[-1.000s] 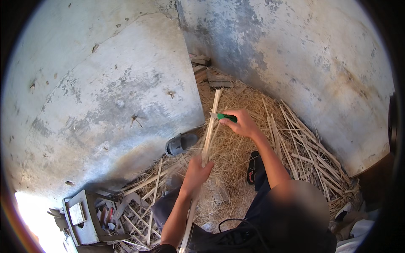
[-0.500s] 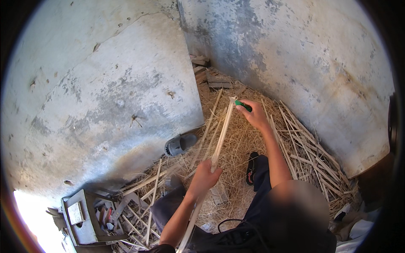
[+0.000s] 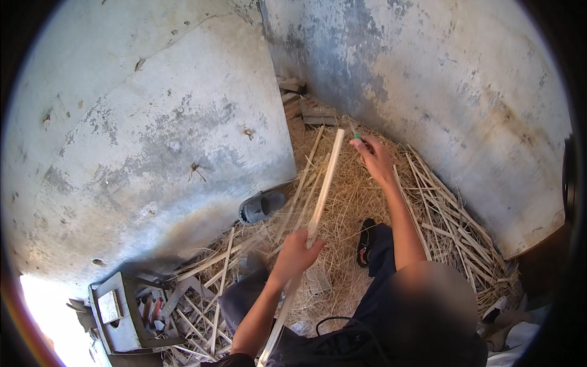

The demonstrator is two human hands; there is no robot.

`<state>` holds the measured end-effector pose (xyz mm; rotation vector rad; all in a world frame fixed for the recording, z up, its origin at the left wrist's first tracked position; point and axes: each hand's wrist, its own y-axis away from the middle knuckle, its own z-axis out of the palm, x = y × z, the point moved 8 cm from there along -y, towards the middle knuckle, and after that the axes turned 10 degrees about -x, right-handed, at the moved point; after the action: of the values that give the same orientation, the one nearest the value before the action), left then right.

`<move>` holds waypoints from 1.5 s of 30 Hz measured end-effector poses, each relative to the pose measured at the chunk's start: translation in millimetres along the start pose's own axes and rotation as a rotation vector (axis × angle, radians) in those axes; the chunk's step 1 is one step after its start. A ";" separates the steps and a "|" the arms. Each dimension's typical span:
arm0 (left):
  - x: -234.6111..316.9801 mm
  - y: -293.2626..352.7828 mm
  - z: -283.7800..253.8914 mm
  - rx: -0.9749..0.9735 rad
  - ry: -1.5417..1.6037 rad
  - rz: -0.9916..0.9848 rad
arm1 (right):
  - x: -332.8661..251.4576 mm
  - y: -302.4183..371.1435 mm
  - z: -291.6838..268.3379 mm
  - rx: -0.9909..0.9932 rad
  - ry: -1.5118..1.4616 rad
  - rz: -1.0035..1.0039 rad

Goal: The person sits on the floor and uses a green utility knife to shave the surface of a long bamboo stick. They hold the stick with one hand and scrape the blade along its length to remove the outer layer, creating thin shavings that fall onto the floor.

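The long pale strip (image 3: 324, 177) is slanting up over the straw-littered floor (image 3: 342, 202) — the left hand (image 3: 298, 252) is clamping its middle, while the right hand (image 3: 374, 160), gripping a green-handled tool (image 3: 357, 137), is working at its far tip. Judging by this, shaving is underway — steadiness matters next.

Long strip (image 3: 324, 183): pale split wood, smooth, matt. Floor litter (image 3: 348, 202): dry, fibrous straw-like shavings. Walls (image 3: 153, 122): rough, stained, matt plaster. Sandal (image 3: 262, 206): grey, dull rubber or plastic. Crate (image 3: 116, 318): grey, scuffed.

Soft daylight, lower-left glare, fisheye vignette
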<state>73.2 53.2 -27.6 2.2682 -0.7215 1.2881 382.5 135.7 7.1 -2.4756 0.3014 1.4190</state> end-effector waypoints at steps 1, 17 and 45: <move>-5.0 -3.0 -3.0 0.018 -0.008 -0.002 | -8.2 3.2 6.0 -0.049 -0.044 -0.029; -9.5 -16.5 8.2 -0.195 0.590 -0.005 | -49.6 46.8 131.1 -0.593 -0.525 0.063; 1.7 -8.6 -28.8 0.104 0.394 0.039 | -62.5 47.9 135.2 -0.678 -0.552 -0.105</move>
<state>60.6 76.6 -13.4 1.9903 -0.5678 1.7581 227.1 138.6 -10.4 -2.3332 -0.4937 2.3551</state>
